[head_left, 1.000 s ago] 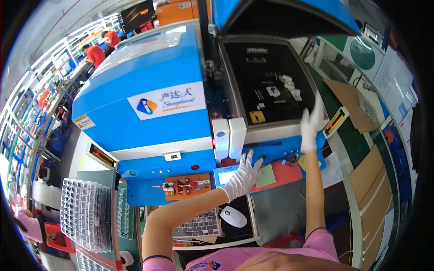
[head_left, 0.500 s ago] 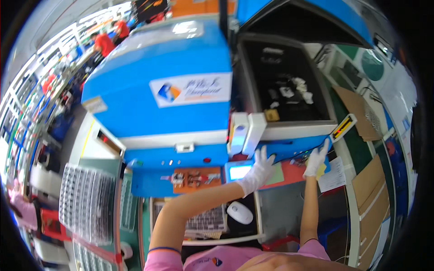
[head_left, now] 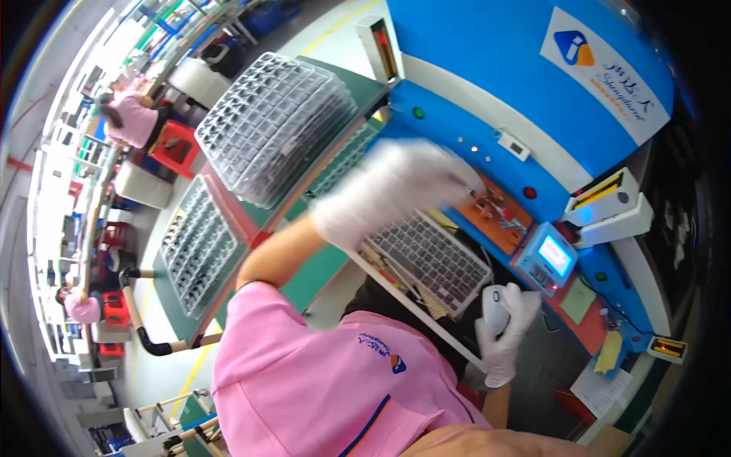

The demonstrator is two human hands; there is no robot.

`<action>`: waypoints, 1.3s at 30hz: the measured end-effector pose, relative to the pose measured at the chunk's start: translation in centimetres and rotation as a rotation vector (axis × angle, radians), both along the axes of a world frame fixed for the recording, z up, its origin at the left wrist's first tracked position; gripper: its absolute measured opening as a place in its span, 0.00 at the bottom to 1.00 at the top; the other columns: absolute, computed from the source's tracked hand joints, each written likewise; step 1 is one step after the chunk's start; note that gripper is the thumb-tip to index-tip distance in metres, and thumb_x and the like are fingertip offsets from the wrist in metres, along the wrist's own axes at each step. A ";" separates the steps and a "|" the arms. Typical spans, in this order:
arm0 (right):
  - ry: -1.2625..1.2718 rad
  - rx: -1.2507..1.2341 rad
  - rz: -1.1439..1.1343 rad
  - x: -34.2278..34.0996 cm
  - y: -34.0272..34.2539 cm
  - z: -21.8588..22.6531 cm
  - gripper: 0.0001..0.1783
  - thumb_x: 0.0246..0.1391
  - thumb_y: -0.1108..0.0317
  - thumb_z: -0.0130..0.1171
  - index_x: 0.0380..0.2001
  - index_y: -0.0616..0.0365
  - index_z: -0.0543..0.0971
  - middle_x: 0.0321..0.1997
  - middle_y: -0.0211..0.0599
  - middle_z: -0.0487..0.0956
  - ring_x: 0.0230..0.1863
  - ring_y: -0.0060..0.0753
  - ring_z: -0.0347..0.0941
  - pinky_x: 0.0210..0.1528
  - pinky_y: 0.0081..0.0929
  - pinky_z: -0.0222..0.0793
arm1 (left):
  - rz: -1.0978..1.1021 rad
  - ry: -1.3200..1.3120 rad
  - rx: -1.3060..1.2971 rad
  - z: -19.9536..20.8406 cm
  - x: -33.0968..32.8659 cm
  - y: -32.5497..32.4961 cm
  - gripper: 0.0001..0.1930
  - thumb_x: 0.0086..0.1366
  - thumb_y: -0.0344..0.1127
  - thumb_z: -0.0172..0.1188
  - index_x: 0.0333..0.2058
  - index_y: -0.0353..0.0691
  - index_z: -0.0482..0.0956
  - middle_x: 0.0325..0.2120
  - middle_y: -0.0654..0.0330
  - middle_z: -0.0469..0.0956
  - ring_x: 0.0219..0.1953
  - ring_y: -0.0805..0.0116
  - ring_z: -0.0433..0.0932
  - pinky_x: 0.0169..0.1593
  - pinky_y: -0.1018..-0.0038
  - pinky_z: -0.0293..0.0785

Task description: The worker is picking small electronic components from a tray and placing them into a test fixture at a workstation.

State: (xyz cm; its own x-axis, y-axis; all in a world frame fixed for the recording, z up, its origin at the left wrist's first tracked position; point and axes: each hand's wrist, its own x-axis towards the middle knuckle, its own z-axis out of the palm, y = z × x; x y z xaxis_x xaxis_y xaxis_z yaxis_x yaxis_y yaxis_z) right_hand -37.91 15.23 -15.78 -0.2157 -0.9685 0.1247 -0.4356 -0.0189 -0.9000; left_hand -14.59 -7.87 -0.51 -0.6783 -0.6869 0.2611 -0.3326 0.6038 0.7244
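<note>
While my right hand (head_left: 512,339) is wrapping around the smooth white mouse (head_left: 496,306), thumb on one side and half-curled fingers on the other, my left hand (head_left: 400,183) is showing up as one big white blur. It's hovering over the far-left end of the keyboard (head_left: 434,259), near the orange plate (head_left: 487,227) with its metal clamps, and I honestly can't tell how open those fingers are or if they're holding anything. The mouse is sitting just off the keyboard's right end. I'm wearing white gloves on both hands.

Label-wise, the glossy blue machine (head_left: 472,76) is carrying a white rectangular sign (head_left: 605,72) with a blue-and-orange emblem, dark script and a smaller orange line. My pink shirt (head_left: 304,373) is sporting a matching emblem. The control box (head_left: 554,255) is glowing, but its screen is too small for me to read. A printed paper sheet (head_left: 601,388) is lying beyond a yellow note (head_left: 609,352). Over on the left, clear plastic trays (head_left: 274,126) are standing stacked, all gridded with square pockets.
</note>
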 end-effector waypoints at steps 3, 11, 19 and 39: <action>0.622 -0.055 0.505 3.0 0.3 -4.5 0.52 0.47 0.43 0.69 0.71 0.45 0.59 0.76 0.56 0.45 0.75 0.67 0.40 0.72 0.56 0.41 | 0.459 -0.203 -0.283 3.9 9.7 -4.5 0.11 0.57 0.30 0.65 0.40 0.44 0.86 0.34 0.56 0.83 0.37 0.61 0.81 0.44 0.71 0.78; 0.451 0.004 0.636 5.1 -2.8 -5.7 0.55 0.48 0.35 0.64 0.73 0.49 0.54 0.76 0.58 0.43 0.74 0.71 0.36 0.72 0.61 0.38 | 0.505 -0.656 -0.830 1.5 21.9 -17.7 0.12 0.58 0.22 0.55 0.36 0.45 0.84 0.38 0.56 0.83 0.43 0.56 0.81 0.51 0.67 0.76; 0.429 -0.134 0.597 5.6 -2.6 -6.5 0.56 0.48 0.46 0.69 0.74 0.46 0.50 0.77 0.58 0.37 0.75 0.72 0.32 0.72 0.61 0.42 | 0.463 -0.608 -0.735 -1.5 23.3 -19.6 0.19 0.59 0.20 0.56 0.45 0.50 0.82 0.41 0.60 0.82 0.42 0.60 0.82 0.49 0.69 0.78; 0.004 -0.259 0.504 4.5 -2.4 -6.9 0.60 0.52 0.82 0.60 0.71 0.61 0.26 0.61 0.58 0.71 0.60 0.51 0.72 0.65 0.41 0.65 | 0.730 -0.145 -0.447 5.0 25.0 -4.9 0.19 0.65 0.19 0.50 0.50 0.43 0.81 0.40 0.59 0.84 0.46 0.77 0.80 0.49 0.79 0.76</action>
